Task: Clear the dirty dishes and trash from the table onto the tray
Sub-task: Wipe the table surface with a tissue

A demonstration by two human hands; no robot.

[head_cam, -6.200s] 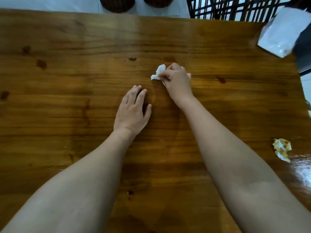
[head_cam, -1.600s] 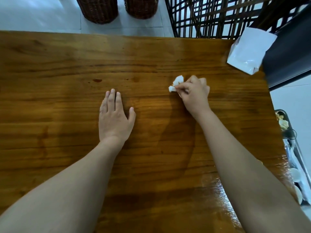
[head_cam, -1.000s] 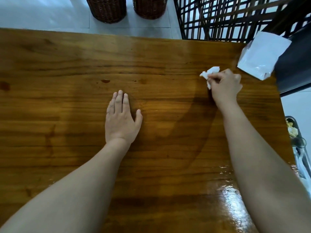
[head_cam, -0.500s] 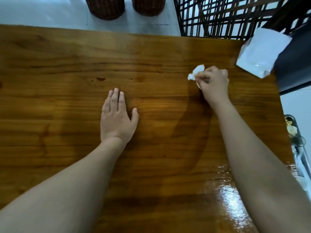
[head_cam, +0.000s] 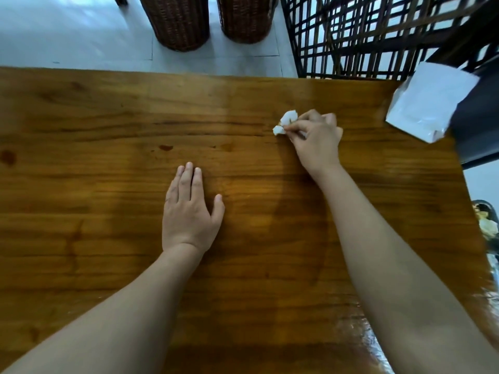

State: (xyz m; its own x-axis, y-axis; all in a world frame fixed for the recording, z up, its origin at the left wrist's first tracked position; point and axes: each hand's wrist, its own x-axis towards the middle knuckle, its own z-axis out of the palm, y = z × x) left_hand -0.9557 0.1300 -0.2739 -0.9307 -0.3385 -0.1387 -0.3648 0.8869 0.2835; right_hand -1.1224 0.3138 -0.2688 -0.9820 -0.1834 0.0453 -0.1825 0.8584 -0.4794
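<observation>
tray [head_cam: 486,205] cut by right edge, contents unclear; crumpled tissue [head_cam: 288,117] half hidden in right hand [head_cam: 317,143]

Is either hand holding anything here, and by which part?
The right hand pinches a crumpled white tissue by one end; the rest sticks out beyond the hand. The left hand lies flat on the table, holding nothing.

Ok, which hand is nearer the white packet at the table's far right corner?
Right. The right hand, pinching a crumpled tissue, is left of the white packet. The left hand rests flat on the table, much farther left and nearer the person.
</observation>
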